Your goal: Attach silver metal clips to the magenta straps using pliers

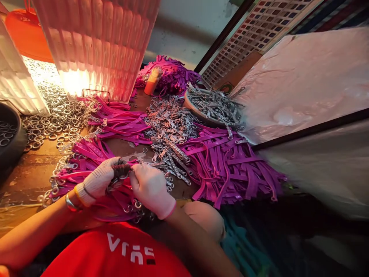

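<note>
My left hand, in a white dotted glove, is closed around a dark brown, wrapped tool; its exact kind does not show. Against the near end of that tool sits my right hand, also in a white glove, curled into a fist. What the right fingers hold is hidden. Beneath both hands lie magenta straps with metal rings and links at their left ends. Just beyond the right hand spreads a heap of small metal chain links.
More magenta straps pile up at the right. A bowl of metal chains stands behind them, near an orange bottle. Loose metal rings cover the left, beside a dark tub. Ribbed translucent panels rise at the back left.
</note>
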`<act>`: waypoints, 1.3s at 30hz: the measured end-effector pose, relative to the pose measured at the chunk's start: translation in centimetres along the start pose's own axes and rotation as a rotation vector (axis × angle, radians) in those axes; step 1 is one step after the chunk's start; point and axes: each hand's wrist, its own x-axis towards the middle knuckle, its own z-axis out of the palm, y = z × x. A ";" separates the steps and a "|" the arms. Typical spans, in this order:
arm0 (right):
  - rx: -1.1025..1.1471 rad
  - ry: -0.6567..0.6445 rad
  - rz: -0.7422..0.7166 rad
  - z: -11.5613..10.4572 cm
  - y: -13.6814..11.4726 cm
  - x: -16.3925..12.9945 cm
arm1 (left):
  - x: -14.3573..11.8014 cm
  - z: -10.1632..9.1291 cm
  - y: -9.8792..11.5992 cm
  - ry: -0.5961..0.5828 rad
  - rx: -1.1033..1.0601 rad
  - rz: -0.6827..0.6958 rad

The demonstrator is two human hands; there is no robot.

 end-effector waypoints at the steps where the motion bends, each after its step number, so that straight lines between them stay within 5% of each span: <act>1: 0.061 0.027 0.035 0.2 -0.3 -0.4 | 0.1 0.3 -0.1 -0.003 -0.116 -0.052; 6: 0.433 0.010 0.146 -0.4 1.3 0.6 | 1.2 0.6 0.0 -0.065 -0.477 -0.207; 9: 0.177 0.099 0.270 -1.7 5.6 3.6 | 2.0 -0.1 0.8 -0.106 -0.683 -0.213; 12: -0.184 -0.044 0.368 -2.2 9.9 6.5 | 3.6 -0.5 2.0 -0.098 -0.710 -0.156; 19: -0.312 -0.251 0.207 0.1 12.7 8.5 | 13.5 1.8 3.4 0.029 0.387 -0.030; 23: -0.353 -0.265 0.223 -0.7 14.0 8.3 | 19.1 3.1 2.3 0.119 0.701 0.007; 28: -0.302 -0.211 0.201 -2.7 15.3 7.5 | 22.2 5.4 0.7 0.237 1.013 -0.023; 33: -0.254 -0.034 0.240 -4.4 14.2 6.7 | 21.3 6.4 2.7 0.205 1.137 0.028; 37: 0.017 0.092 0.172 -4.8 11.6 5.6 | 15.7 3.9 4.9 0.066 1.120 0.103; 39: 0.206 0.124 0.094 -4.4 9.8 5.1 | 12.0 2.2 4.9 -0.033 0.826 0.027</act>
